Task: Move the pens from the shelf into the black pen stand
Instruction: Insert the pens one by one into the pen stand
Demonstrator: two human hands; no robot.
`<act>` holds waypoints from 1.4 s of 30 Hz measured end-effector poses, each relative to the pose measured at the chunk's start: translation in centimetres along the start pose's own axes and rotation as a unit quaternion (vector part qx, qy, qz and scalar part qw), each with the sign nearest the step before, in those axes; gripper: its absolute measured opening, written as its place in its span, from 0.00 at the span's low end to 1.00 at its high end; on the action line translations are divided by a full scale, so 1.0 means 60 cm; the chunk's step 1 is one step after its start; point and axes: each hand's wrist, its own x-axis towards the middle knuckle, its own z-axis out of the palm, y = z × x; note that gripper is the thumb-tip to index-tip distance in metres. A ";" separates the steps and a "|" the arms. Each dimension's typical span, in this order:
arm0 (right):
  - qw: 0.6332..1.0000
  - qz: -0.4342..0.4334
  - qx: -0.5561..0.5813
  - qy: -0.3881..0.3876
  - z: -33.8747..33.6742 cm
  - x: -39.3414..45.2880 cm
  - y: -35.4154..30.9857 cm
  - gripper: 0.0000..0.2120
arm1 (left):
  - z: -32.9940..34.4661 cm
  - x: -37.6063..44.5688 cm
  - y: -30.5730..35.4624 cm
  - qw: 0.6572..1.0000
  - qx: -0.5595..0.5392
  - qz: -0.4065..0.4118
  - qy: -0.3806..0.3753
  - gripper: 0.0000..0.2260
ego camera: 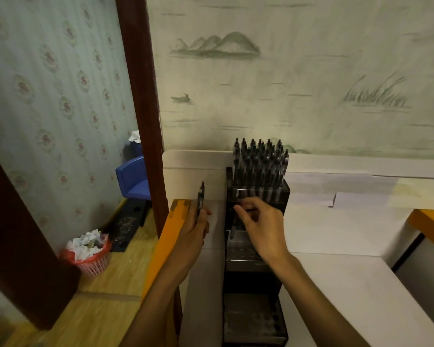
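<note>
A tiered black pen stand (253,261) stands against the white shelf (336,276). Its top tier is packed with several dark pens (259,166) standing upright. My left hand (194,230) is closed around a dark pen (201,196) that points upward, just left of the stand. My right hand (261,226) hovers over the stand's middle tier and pinches another dark pen (233,227), whose tip points down at the perforated tier. The lower tiers show open holes.
An orange edge strip (166,241) borders the shelf on the left, and another orange edge (429,221) lies at the right. Beyond a brown door frame (140,96) are a pink basket of crumpled paper (90,254) and a blue chair (133,179).
</note>
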 end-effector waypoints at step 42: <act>0.981 0.066 0.144 -0.108 -0.020 -0.004 -0.046 0.08 | 0.011 -0.011 0.004 0.992 0.066 0.034 -0.102 0.05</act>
